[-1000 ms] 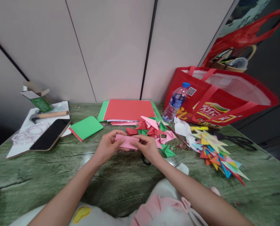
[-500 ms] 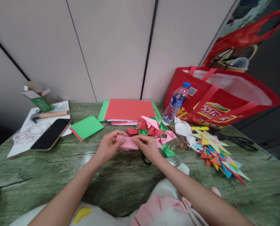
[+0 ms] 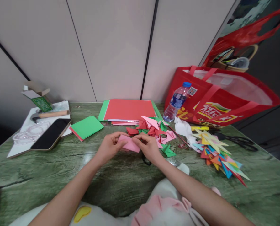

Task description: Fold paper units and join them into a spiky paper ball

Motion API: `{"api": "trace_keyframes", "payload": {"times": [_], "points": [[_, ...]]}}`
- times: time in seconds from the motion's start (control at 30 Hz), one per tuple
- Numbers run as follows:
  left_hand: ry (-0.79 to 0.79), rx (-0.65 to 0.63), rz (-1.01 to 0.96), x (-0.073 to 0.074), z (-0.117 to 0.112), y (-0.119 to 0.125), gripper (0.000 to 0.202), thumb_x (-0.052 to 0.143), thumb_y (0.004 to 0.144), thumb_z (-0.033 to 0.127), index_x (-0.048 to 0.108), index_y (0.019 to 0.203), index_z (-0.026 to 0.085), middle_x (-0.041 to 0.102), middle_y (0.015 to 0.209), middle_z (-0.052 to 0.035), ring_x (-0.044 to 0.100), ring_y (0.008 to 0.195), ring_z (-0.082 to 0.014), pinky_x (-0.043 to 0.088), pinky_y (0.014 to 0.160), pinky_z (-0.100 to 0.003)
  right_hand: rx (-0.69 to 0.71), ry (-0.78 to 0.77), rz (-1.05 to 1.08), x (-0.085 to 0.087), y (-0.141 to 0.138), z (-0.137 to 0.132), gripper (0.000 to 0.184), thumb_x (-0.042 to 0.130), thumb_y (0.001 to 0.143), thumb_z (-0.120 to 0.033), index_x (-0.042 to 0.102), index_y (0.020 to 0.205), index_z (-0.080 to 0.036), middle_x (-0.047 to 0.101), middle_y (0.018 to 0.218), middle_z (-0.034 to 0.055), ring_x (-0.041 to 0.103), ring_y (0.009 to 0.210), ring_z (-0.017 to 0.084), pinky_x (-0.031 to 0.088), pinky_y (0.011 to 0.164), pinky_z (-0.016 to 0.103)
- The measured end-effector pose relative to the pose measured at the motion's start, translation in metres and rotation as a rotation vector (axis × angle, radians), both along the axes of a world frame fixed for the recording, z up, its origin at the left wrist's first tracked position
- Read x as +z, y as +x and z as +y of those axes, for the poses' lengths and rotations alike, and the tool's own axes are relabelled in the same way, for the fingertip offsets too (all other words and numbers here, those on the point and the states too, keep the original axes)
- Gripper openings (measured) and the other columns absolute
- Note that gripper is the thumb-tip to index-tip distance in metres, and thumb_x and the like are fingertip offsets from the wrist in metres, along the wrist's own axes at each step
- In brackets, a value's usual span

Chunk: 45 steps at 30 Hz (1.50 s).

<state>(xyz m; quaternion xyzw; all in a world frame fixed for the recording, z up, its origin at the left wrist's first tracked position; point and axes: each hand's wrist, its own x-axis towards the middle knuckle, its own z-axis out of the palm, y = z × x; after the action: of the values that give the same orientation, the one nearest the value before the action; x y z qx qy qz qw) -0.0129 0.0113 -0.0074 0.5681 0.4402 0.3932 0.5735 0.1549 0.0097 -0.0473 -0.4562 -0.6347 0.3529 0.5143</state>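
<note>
A small folded piece of pink paper (image 3: 129, 144) is held up between both hands above the table. My left hand (image 3: 109, 145) pinches its left end, thumb on the near face. On the opposite end, my right hand (image 3: 149, 147) grips the upper right part with thumb and fingertips. Just beyond the right hand lies a pile of folded paper pieces (image 3: 154, 130) in red, pink and green. Part of a black ring-shaped handle (image 3: 146, 160) shows under the right wrist; the rest is hidden.
Behind the hands lies a stack of coloured paper (image 3: 130, 110); green squares (image 3: 87, 127) sit to the left. Further left are a phone (image 3: 51, 135), hammer (image 3: 50, 115) and box (image 3: 42, 102). Rightward stand a water bottle (image 3: 176, 103), red bag (image 3: 201, 94), folded colourful pieces (image 3: 219, 153) and black scissors (image 3: 240, 141).
The pink paper has turned slightly, its right end now tilted lower and more of its face showing. Both hands stay in nearly the same place.
</note>
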Motion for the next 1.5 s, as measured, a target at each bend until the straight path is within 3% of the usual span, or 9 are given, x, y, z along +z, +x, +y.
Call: {"api": "trace_keyframes", "payload": {"times": [0.4,0.83,1.1,1.5], "points": [[-0.093,0.010,-0.099,0.001,0.002,-0.001,0.022,0.073,0.062,0.031,0.068,0.076,0.014,0.070,0.067,-0.0018,0.064,0.060,-0.0169,0.053,0.060,-0.028,-0.024,-0.017,0.012,0.004,0.000,-0.001,0.014,0.060,0.076,-0.027,0.067,0.072,-0.017,0.064,0.070,0.0029,0.054,0.065,0.015,0.041,0.060,0.025],[-0.108,0.048,-0.109,-0.006,0.004,-0.004,0.028,0.073,0.064,0.031,0.067,0.085,0.013,0.071,0.073,-0.0020,0.064,0.061,-0.0127,0.051,0.057,-0.020,-0.026,-0.036,0.054,0.003,-0.001,-0.001,0.014,0.060,0.076,-0.028,0.067,0.070,-0.016,0.064,0.068,0.0024,0.053,0.064,0.014,0.040,0.059,0.024],[-0.278,-0.043,-0.180,-0.014,-0.006,0.008,0.033,0.076,0.061,0.029,0.068,0.086,0.009,0.073,0.082,-0.0090,0.067,0.076,-0.0213,0.054,0.076,-0.036,-0.039,-0.034,0.106,0.001,-0.001,-0.001,0.015,0.060,0.075,-0.028,0.067,0.070,-0.016,0.064,0.067,0.0025,0.053,0.060,0.013,0.039,0.056,0.025],[-0.230,-0.104,-0.038,-0.021,-0.009,0.017,0.036,0.069,0.067,0.040,0.069,0.082,0.007,0.073,0.077,-0.0117,0.069,0.075,-0.0241,0.054,0.075,-0.036,-0.062,-0.089,0.192,0.001,-0.003,0.000,0.015,0.061,0.072,-0.029,0.067,0.069,-0.016,0.066,0.068,0.0026,0.055,0.061,0.014,0.042,0.057,0.025]]}}
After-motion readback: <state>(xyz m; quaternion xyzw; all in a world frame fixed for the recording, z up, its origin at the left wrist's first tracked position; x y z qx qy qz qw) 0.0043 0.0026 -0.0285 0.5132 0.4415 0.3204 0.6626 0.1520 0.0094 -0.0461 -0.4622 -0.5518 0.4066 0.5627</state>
